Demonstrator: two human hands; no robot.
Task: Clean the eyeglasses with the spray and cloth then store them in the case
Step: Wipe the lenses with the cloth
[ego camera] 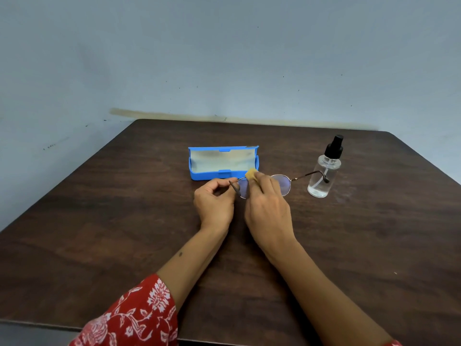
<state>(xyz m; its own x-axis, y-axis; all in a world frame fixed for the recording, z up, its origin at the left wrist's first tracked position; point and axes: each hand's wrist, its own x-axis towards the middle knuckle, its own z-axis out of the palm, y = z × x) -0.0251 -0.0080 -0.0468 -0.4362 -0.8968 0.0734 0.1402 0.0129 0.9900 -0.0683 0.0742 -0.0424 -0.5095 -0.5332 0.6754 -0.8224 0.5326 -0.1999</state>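
My left hand (215, 199) pinches the near temple arm of the eyeglasses (282, 183) between thumb and fingertips, fingers curled in a narrow grip, holding the frame just above the dark wooden worktop (99, 233). My right hand (268, 208) is closed around a small yellow cloth (251, 175), pressing it against the lens nearer my left hand; only a corner of the cloth shows past my fingers. The other lens shows past my right knuckles at 3 o'clock, and the far temple arm stretches on toward 3 o'clock, its dark tip crossing in front of the spray bottle (324, 173).

The spray bottle, clear with a black pump top, stands upright at 3 o'clock from my hands, near them but apart, with clear liquid low inside. The blue case (223, 174) lies open at 12 o'clock, just beyond my fingers, its lid raised toward the wall and its pale lining bare. Whether the cloth touches the case's front edge I cannot tell.

A red sleeve (134, 318) with a white floral print covers my left forearm at 7 o'clock. A grey-blue wall (224, 58) rises behind the worktop.
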